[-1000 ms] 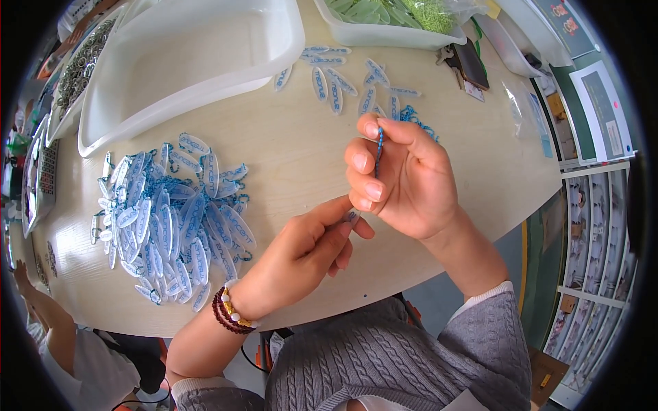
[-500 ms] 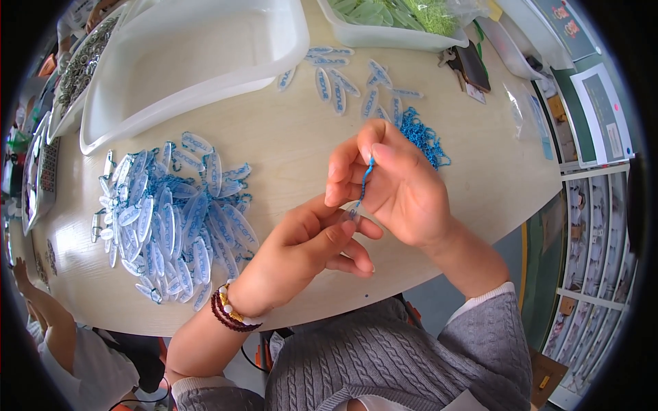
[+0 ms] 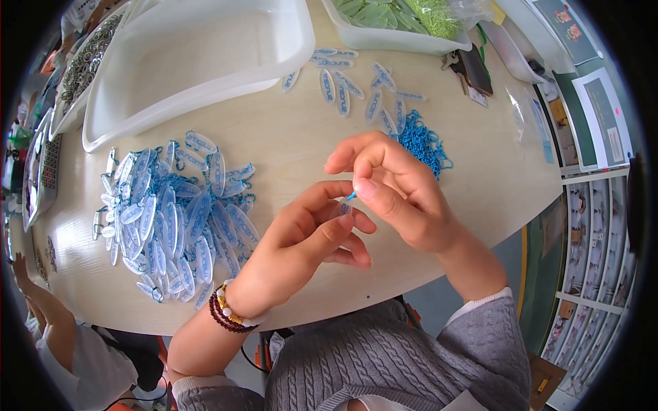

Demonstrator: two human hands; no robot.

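Observation:
My left hand (image 3: 295, 240) pinches a small clear oval tag (image 3: 343, 207) with blue print between thumb and fingers, above the table's front part. Most of the tag is hidden by the fingers. My right hand (image 3: 411, 198), thumb against fingertips, grips a blue ball chain (image 3: 352, 196) right at the tag's upper end; only a short bit shows. Whether the chain passes through the tag cannot be made out. To the left lies a big heap of oval tags (image 3: 171, 226) with blue chains among them. Beyond my right hand sit loose blue chains (image 3: 423, 145) and several loose tags (image 3: 343, 89).
A large white tub (image 3: 199, 103) stands at the far left of the table (image 3: 288, 151), beside a bin of metal rings (image 3: 86, 65). Another tub (image 3: 397, 41) holds green pieces. Keys and a dark case (image 3: 474, 70) lie far right. A person's arm (image 3: 48, 308) shows at left.
My right hand has come down toward the left hand, and far less of the blue chain shows between them. My left hand stays nearly in place with the tag.

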